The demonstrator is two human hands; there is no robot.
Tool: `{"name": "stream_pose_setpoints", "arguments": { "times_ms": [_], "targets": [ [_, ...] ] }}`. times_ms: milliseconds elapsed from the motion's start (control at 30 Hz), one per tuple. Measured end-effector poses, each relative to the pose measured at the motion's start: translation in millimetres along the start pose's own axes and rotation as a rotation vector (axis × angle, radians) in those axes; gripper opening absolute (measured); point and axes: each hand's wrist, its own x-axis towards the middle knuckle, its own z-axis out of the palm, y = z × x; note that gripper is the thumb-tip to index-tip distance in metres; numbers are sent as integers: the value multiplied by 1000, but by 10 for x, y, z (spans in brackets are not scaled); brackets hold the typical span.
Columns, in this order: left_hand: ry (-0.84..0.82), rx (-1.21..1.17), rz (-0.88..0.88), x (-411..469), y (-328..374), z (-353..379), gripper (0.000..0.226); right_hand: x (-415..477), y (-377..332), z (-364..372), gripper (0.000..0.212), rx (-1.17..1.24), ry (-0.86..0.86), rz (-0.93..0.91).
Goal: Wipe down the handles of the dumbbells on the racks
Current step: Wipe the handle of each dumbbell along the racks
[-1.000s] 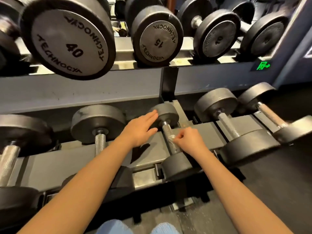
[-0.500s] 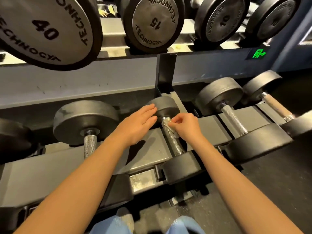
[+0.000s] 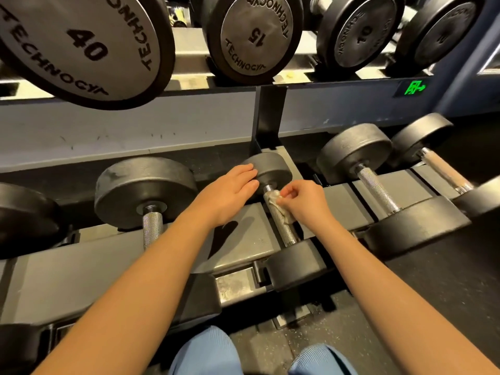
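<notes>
A small black dumbbell (image 3: 273,169) lies on the lower rack (image 3: 249,234), its knurled steel handle (image 3: 282,226) pointing toward me. My right hand (image 3: 305,203) pinches a crumpled white wipe (image 3: 274,197) against the far end of that handle, close to the far head. With straight fingers, my left hand (image 3: 230,193) rests on the left side of the far head. The near head (image 3: 295,263) sits at the rack's front edge.
More dumbbells lie on the lower rack: a bigger one at left (image 3: 146,190) and two at right (image 3: 357,152), (image 3: 422,136). The upper shelf overhead carries heavier ones marked 40 (image 3: 81,47), 15 (image 3: 254,36) and 10 (image 3: 359,33). Dark rubber floor lies at right.
My right hand with the wipe has slid up the handle from its near half to the far end. The left hand has stayed on the far head. The camera has moved closer.
</notes>
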Motion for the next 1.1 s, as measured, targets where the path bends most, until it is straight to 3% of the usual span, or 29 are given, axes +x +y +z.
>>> {"name": "stream_pose_setpoints", "arguments": {
  "times_ms": [200,400,500,800,1100],
  "targets": [
    [1,36,-1,9,3,7,49,56,-22,1,8,1,-42,8],
    [0,17,-5,21,4,4,49,-192,155,-230,11,-166,-260,70],
    [20,8,-14,24,4,-10,50,-218,166,-217,14,-182,-218,52],
    [40,17,-26,42,-12,11,52,161,-13,48,12,88,1,0],
    [17,16,-47,0,11,31,57,-117,161,-166,8,-97,-206,15]
  ]
}}
